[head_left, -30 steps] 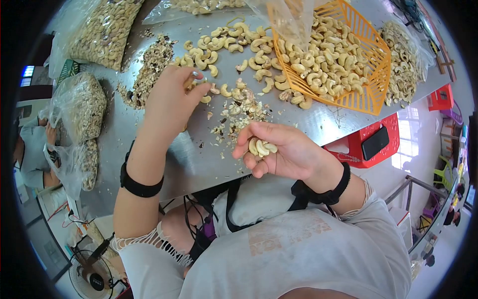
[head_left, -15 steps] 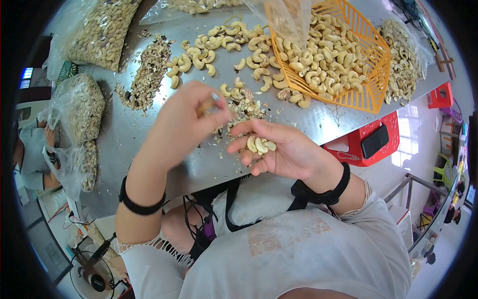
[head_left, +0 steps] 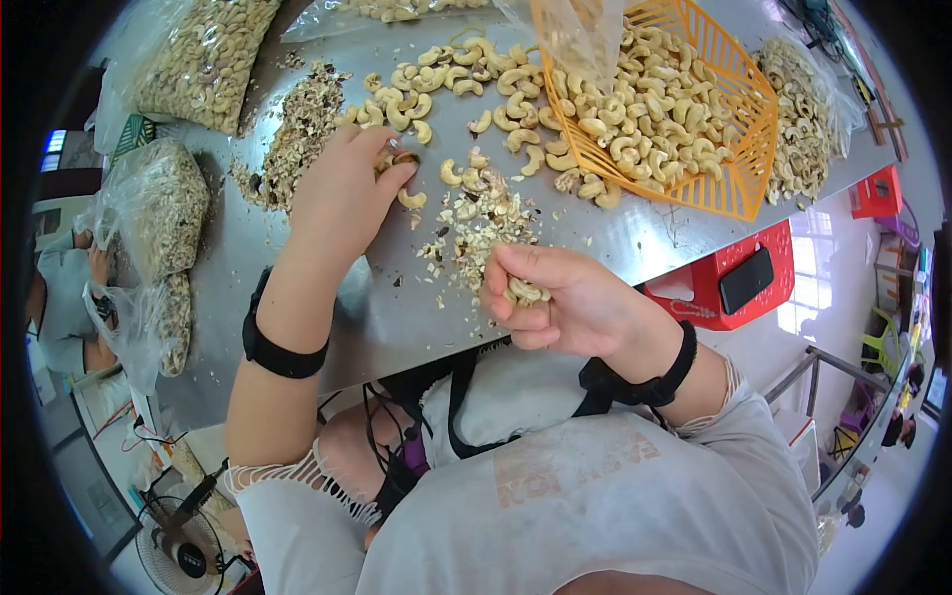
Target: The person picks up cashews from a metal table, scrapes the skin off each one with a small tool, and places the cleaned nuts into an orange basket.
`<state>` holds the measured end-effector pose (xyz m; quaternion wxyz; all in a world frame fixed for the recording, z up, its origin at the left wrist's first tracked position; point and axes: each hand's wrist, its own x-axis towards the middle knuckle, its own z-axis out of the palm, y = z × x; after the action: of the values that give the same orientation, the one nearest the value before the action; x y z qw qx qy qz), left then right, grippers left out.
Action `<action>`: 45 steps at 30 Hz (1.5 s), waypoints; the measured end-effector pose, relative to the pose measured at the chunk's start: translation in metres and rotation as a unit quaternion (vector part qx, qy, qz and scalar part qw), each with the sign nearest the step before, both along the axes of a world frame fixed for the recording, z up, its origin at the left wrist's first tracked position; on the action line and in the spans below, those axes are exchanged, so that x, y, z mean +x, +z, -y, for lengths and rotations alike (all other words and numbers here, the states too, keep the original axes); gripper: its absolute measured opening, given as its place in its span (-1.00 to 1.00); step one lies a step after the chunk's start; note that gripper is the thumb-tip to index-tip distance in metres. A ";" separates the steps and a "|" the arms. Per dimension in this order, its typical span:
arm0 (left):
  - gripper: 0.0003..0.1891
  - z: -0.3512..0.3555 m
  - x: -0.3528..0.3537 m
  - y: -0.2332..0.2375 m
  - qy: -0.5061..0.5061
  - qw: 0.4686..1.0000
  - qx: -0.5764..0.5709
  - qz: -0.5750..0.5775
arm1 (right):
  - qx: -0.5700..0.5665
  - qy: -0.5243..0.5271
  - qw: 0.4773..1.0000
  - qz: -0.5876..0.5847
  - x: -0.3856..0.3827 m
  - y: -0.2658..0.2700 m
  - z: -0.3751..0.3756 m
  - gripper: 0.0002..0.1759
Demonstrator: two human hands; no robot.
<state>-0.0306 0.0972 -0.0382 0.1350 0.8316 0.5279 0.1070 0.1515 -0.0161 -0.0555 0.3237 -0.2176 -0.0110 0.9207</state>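
At the near edge of the loose cashews (head_left: 412,87), my left hand (head_left: 342,188) is palm down with its fingers curled. A small brownish piece (head_left: 406,159) shows between its thumb and fingers, too small to name for certain. One cashew (head_left: 413,199) lies just under that thumb. My right hand (head_left: 555,297) is turned palm up, its fingers folded around several pale peeled cashews (head_left: 526,292). Beneath and beside it, peeled skins and broken bits (head_left: 481,223) lie heaped on the metal table (head_left: 382,317).
An orange basket (head_left: 756,178) of cashews stands at the back right, beside a clear bag of nuts (head_left: 798,129). Brown skins (head_left: 297,149) are piled left. Filled bags (head_left: 174,213) line the left edge. A phone (head_left: 746,281) rests on a red stool (head_left: 783,258).
My left hand has moved away from my right hand, up and left to the loose cashews. My right hand's fingers have closed further over the peeled cashews.
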 end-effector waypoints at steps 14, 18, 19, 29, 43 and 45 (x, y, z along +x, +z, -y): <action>-0.77 -0.001 0.000 -0.005 0.020 0.999 0.017 0.028 | 0.016 -0.004 1.000 0.008 0.001 0.001 -0.002 -0.74; -0.81 0.011 0.012 0.013 -0.002 0.990 -0.053 0.133 | 0.033 -0.027 0.999 0.005 0.007 0.002 -0.003 -0.74; -0.83 0.021 0.023 0.029 0.024 0.979 -0.132 0.152 | 0.035 -0.033 0.999 0.020 0.007 0.003 -0.004 -0.73; -0.87 0.058 0.057 0.053 -0.150 0.947 -0.149 0.241 | 0.044 -0.080 0.994 -0.063 0.029 0.006 0.000 -0.70; -0.82 0.062 0.053 0.051 -0.164 0.957 -0.138 0.196 | 0.093 -0.099 0.981 0.136 0.023 0.025 0.004 -0.65; -0.82 0.064 0.050 0.046 -0.179 0.956 -0.126 0.195 | 0.130 -0.109 0.974 0.149 0.018 0.026 0.004 -0.68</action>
<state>0.0197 0.0337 0.0080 0.3561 0.8518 0.3429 0.1734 0.1694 -0.0200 -0.0298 0.4425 -0.3080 -0.1552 0.8278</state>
